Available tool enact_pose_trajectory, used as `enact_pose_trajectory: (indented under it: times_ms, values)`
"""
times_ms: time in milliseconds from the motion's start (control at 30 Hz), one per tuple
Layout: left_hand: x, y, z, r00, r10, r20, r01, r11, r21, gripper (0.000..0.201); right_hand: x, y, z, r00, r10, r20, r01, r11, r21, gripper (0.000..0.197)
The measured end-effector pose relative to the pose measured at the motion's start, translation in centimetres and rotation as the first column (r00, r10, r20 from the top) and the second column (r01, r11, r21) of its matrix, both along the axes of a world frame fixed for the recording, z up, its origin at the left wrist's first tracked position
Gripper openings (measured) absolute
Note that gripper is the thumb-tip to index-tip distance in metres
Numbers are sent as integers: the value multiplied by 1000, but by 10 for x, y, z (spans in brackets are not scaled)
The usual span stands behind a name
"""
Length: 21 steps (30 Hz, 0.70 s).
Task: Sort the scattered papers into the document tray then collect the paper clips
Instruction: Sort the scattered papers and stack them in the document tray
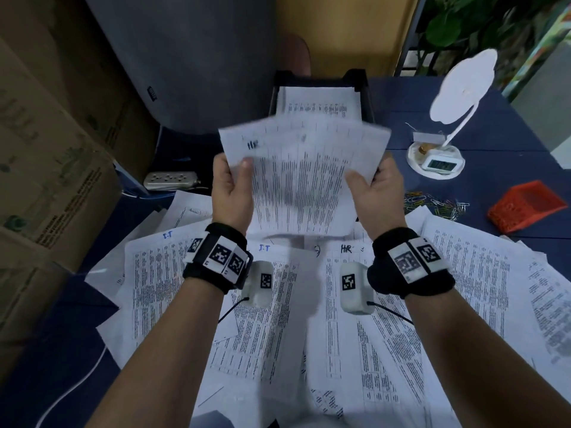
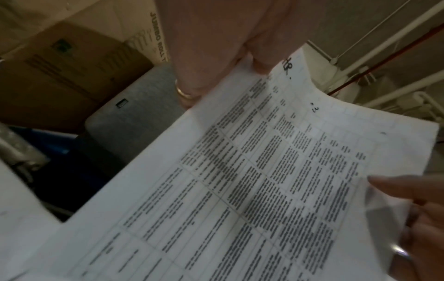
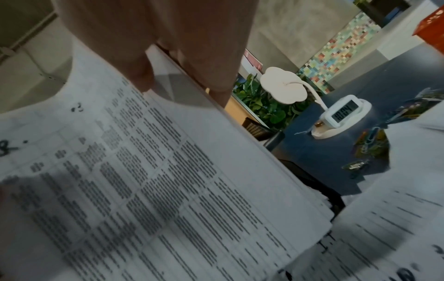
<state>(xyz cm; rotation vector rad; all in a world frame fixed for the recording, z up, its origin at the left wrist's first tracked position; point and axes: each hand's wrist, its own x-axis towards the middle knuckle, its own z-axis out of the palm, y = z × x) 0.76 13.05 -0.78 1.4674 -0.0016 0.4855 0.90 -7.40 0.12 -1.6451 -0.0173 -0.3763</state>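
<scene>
Gripping a sheaf of printed sheets (image 1: 304,177) by its two side edges, the left hand (image 1: 231,193) and the right hand (image 1: 381,193) hold it up above the desk, each thumb pressed on the top page and the fingers curled behind. The top page carries a table of text and a handwritten "HR" near its upper left corner. Just beyond the sheaf stands the black document tray (image 1: 358,78), with printed pages already lying in it. Below the wrists, scattered papers (image 1: 432,288) overlap across the blue desk (image 1: 509,125) — some marked "I.T", one "HR". Coloured paper clips (image 1: 435,205) lie loose to the right, beside an orange mesh basket (image 1: 525,208). Farther back stands a white desk lamp (image 1: 460,88) with a small digital clock (image 1: 438,163) in its base.
</scene>
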Motion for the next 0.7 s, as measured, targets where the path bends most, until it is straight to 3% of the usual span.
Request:
enact_pose_trajectory:
  times_ms: [200,267,533,667,700]
  values:
    - [-7,3,-27,982,-33,-185,19,997,-78,33,0,-10,-19,989,27,-142,-21,999,43,28]
    - [-6,4,-27,973,-59,-222,42,996,-82,32,1,-8,-21,976,86,-198,-82,996,27,29]
    - [2,6,-20,966,-70,-250,50,995,-86,36,7,-8,-31,953,89,-289,-107,993,-47,29]
    - [7,15,-14,961,-66,-268,2,972,-234,66,6,-20,-42,946,81,-313,-97,995,-38,20]
    - [7,16,-13,960,-66,-272,-4,969,-248,64,4,-24,-46,940,90,-328,-114,992,-56,18]
